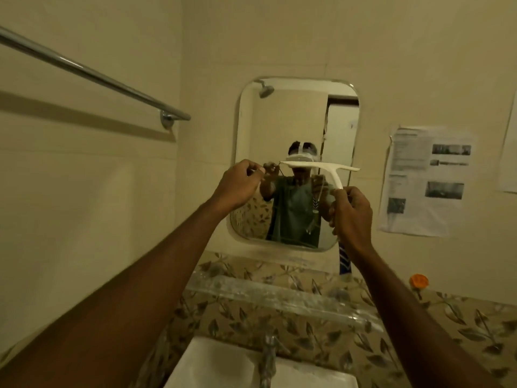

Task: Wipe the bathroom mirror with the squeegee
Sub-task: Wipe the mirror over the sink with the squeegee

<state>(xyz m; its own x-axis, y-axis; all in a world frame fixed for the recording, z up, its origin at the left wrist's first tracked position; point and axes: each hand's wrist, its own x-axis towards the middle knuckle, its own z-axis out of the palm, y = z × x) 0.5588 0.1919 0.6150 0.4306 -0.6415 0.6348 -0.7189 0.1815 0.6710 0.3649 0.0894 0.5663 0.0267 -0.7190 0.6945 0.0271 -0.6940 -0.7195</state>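
Observation:
A rounded rectangular mirror (282, 121) hangs on the cream wall ahead. In front of its middle I hold a white squeegee (324, 167), its blade level and its blue and white handle (343, 259) pointing down. My right hand (351, 217) is shut around the handle just below the neck. My left hand (240, 183) is raised at the blade's left end, fingers pinched together near the tip; whether they touch it is unclear. The mirror reflects a person with a headset.
A clear glass shelf (279, 292) runs below the mirror, above a white sink (223, 368) with a metal tap (268, 357). A chrome towel rail (92, 74) crosses the left wall. Printed papers (428, 180) are taped at right. An orange cap (418, 280) lies on the tiled ledge.

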